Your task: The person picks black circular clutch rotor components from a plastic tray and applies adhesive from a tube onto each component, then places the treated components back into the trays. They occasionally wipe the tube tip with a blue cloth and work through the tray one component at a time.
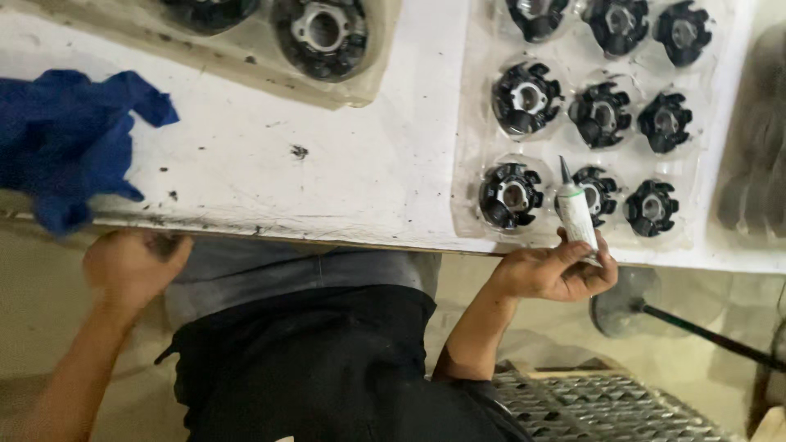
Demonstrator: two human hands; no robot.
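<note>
Left arm: bare, coming up from the low left corner, nearly straight.
Left hand point(135, 266): back facing us, fingers bent loosely (the tips are dark and hard to see).
Right arm: bare, bent at the elbow, forearm slanting up and to the right.
Right hand point(557, 272): palm turned up, fingers and thumb wrapped round the low end of a tube point(575, 213).
Gap: the two hands are well apart, about level.

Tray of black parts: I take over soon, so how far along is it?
Done: none of the black parts shows visible change. In hand: right hand holds a white tube, nozzle by near row of the clear tray; left hand rests at the table edge. Left: cannot tell.
</note>
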